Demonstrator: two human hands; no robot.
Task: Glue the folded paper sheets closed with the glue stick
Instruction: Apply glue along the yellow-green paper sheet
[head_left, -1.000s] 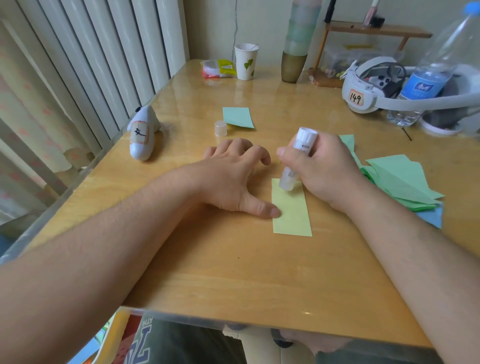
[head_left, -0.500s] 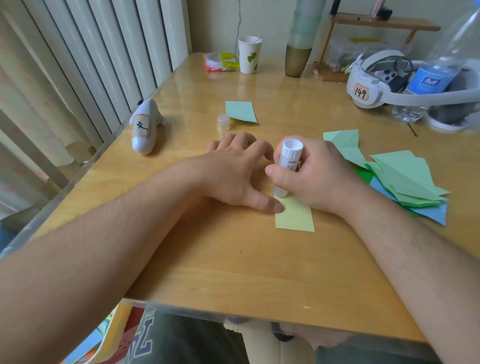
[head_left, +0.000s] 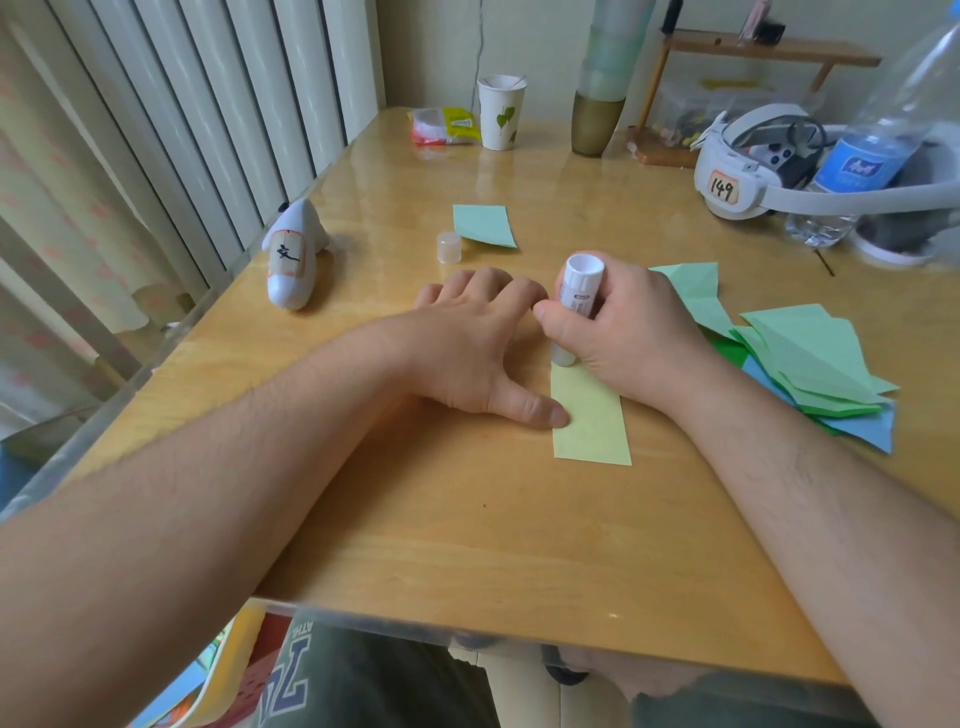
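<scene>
A pale yellow-green folded paper strip (head_left: 592, 423) lies flat on the wooden table (head_left: 467, 530). My right hand (head_left: 628, 332) grips the white glue stick (head_left: 577, 293) upright, its tip down on the strip's far end. My left hand (head_left: 475, 343) lies flat beside the strip, fingers spread, the thumb tip pressing the strip's left edge. The glue stick's clear cap (head_left: 449, 247) stands on the table beyond my left hand. A folded light green sheet (head_left: 483, 224) lies next to the cap.
A pile of green and blue folded sheets (head_left: 810, 364) lies right of my right hand. A white figurine (head_left: 292, 260) stands at the left edge. Farther back are a paper cup (head_left: 501, 111), a snack packet (head_left: 441, 126), a headset (head_left: 753, 166) and a water bottle (head_left: 862, 156).
The glue stick has slid toward me along the strip and back toward its far end. My left hand stays in place holding the strip.
</scene>
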